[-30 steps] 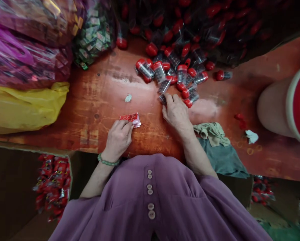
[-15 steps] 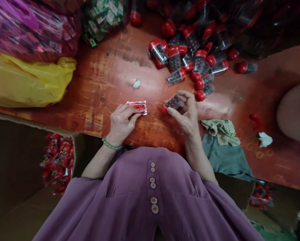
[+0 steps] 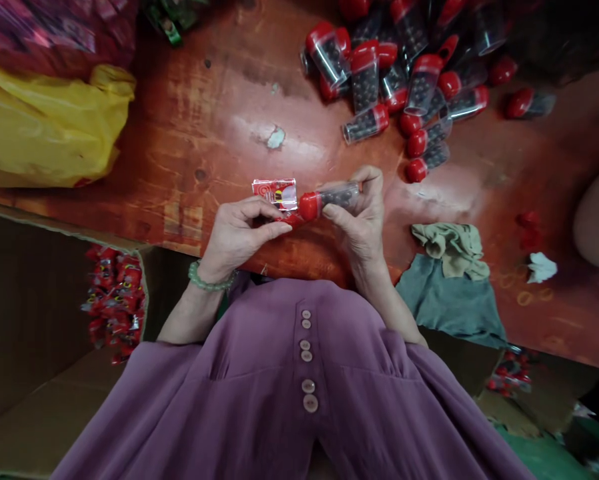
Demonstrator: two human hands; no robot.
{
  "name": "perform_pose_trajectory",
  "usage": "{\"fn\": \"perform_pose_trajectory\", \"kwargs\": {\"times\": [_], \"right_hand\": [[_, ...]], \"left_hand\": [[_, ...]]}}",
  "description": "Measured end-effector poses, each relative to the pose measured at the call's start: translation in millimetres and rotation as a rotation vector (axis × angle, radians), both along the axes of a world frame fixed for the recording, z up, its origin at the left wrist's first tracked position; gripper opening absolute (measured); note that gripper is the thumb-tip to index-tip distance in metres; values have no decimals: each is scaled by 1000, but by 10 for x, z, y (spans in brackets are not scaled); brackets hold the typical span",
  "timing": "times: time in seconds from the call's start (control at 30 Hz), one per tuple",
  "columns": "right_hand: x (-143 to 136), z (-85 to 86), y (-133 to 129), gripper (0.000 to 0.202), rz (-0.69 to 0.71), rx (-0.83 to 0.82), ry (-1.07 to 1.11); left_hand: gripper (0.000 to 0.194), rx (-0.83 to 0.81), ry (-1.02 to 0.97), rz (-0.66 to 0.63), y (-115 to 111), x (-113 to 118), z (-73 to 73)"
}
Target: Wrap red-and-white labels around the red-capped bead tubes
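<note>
My left hand point(image 3: 247, 230), with a green bead bracelet on its wrist, pinches a red plastic packet point(image 3: 293, 219) that is mostly hidden by the fingers. Just behind the fingertips lies another shiny piece of red printed packaging point(image 3: 274, 193) with a yellow and black mark; whether the two are joined I cannot tell. In my right hand point(image 3: 362, 217) is a clear plastic bottle point(image 3: 342, 195) filled with dark balls. It lies nearly level, its red cap point(image 3: 309, 206) pointing left. The cap is right beside the held packet, and contact there is unclear.
Several similar red-capped bottles point(image 3: 364, 80) are heaped at the back of the wooden table point(image 3: 219, 147). A yellow bag point(image 3: 49, 127) lies at left. Folded cloths point(image 3: 449, 293) hang over the front edge at right. Red packages point(image 3: 117, 293) fill part of a cardboard box below left.
The bottle in my right hand has turned level and moved left, its cap now beside my left fingers. My left hand has drawn slightly back, and a different printed face shows behind it.
</note>
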State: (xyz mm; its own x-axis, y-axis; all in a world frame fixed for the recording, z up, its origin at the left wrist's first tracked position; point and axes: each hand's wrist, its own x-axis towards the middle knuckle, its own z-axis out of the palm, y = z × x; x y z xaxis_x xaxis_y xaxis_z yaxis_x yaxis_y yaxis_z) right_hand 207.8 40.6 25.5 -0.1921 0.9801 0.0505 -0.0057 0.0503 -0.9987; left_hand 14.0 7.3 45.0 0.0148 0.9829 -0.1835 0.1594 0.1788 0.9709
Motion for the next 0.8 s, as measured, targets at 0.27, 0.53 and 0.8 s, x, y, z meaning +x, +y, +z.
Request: {"fn": "perform_pose_trajectory", "kwargs": {"times": [0.27,0.53,0.8], "right_hand": [[63,-19,-30,46,92,-56,-141],[164,-106,168,50,-159,18,-103],[-16,-152,179,42,-105,-1,-58]], "left_hand": [[12,97,144,5,14,-50,-61],[15,416,694,69,4,-69,-109],[13,742,964,-50,-83,39,-519]]}}
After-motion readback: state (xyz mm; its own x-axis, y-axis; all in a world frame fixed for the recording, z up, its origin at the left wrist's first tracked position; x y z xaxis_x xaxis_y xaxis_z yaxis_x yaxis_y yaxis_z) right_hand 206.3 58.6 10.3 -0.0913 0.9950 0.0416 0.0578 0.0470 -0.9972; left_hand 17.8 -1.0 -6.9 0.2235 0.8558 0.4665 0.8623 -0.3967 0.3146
